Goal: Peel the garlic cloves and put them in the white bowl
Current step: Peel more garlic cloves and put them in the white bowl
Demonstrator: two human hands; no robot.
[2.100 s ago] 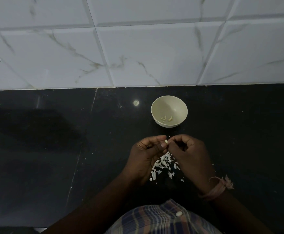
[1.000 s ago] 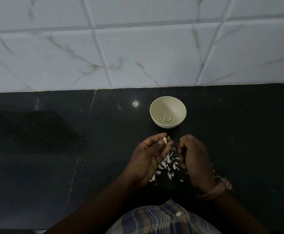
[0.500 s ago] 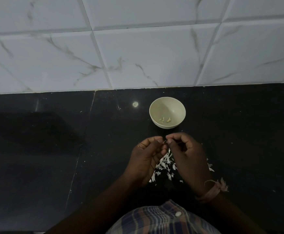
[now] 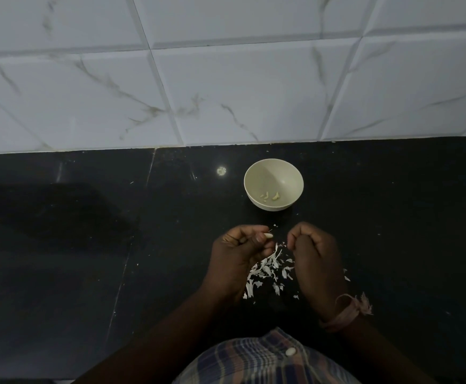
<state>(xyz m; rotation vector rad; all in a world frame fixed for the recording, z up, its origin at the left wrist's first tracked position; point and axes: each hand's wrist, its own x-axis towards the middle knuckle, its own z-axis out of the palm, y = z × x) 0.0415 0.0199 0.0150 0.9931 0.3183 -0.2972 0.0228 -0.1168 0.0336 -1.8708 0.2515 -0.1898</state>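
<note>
Peeling stage, head view. The left hand point(image 4: 240, 253) pinches a small pale garlic clove point(image 4: 351, 236) between thumb and fingertips; the clove's bare, smooth tip shows just beyond the thumb, so it appears mostly or wholly peeled. The right hand point(image 4: 313, 250), a short way apart from the left, has its fingers curled with the tips drawn together; whether a scrap of skin is held between them cannot be told. A round off-white bowl point(image 4: 256, 170) stands just beyond the hands and holds a few small peeled cloves point(image 4: 270, 195) at its bottom. A loose heap of white papery garlic skins point(image 4: 268, 268) lies on the surface between and below the hands, with stray flakes scattered around it.

Progress, as a judgement: several cloves are done; the held clove is not yet in the bowl. No unpeeled cloves are visible, though some may be hidden in the left palm.

The surface is a glossy black stone counter point(image 4: 73, 245) with a thin seam and a small light reflection near the bowl. Behind it rises a wall of white marble-veined tiles point(image 4: 226, 92). The lighting is dim.
</note>
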